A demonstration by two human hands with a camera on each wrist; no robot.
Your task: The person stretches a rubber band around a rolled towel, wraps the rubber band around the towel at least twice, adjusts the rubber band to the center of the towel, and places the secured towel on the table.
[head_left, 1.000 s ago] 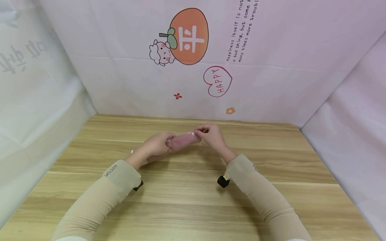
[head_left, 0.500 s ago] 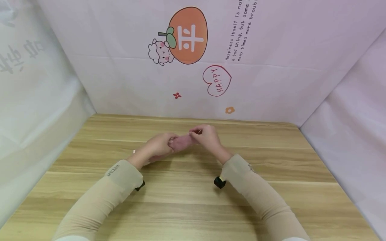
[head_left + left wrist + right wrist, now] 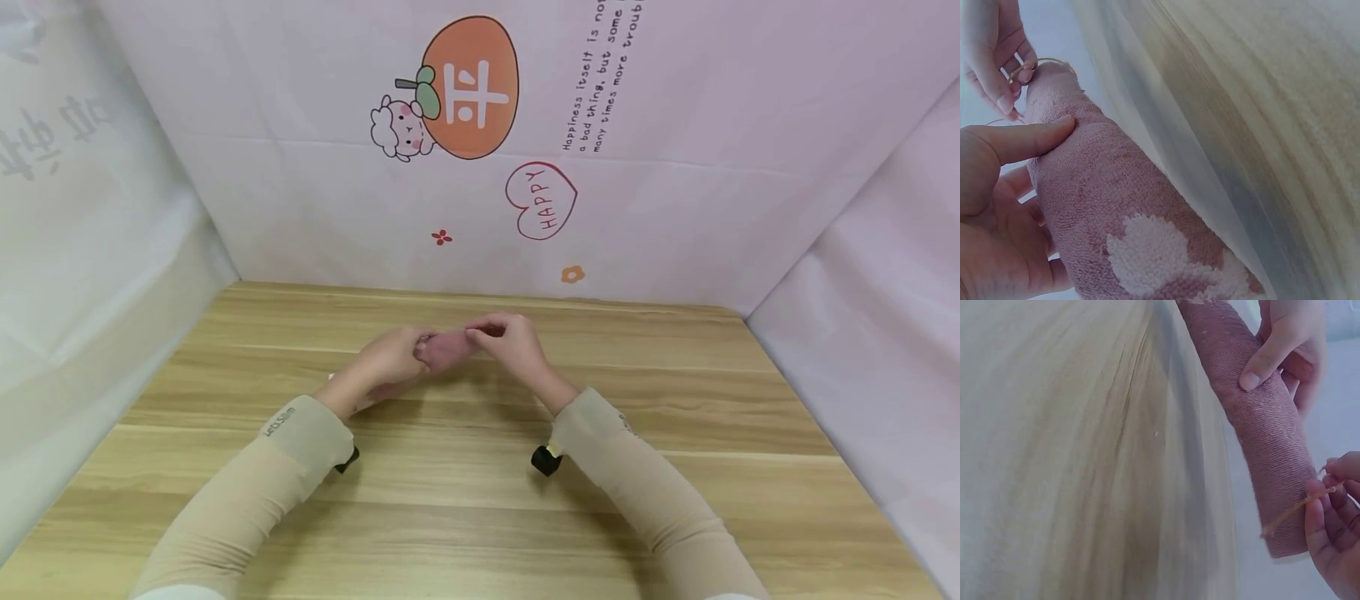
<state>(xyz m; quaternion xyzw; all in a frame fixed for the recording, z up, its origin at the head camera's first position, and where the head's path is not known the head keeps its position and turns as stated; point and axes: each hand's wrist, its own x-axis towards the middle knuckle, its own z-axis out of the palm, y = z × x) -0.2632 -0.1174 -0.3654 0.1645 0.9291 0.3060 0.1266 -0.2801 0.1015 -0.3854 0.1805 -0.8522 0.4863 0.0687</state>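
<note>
A rolled-up pink towel (image 3: pixel 448 350) with a pale pattern (image 3: pixel 1147 253) is held up over the far middle of the table. My left hand (image 3: pixel 388 358) grips the roll around its middle, thumb along the top. At the roll's far end, my right hand (image 3: pixel 519 350) pinches a thin yellowish rubber band (image 3: pixel 1290 517) between thumb and fingers. In the right wrist view the band lies across the towel close to its end. Part of the band is hidden behind the roll and the right fingers (image 3: pixel 1317 519).
The wood-grain table (image 3: pixel 442 500) extends all around beneath the hands. White printed cloth (image 3: pixel 315 208) hangs behind the table's back edge, with more cloth at both sides. A small black camera (image 3: pixel 546 460) hangs under the right wrist, another under the left.
My right hand has shifted a little to the left, toward the left hand, and now covers the towel's end in the head view. The left hand keeps its grip, nearly still.
</note>
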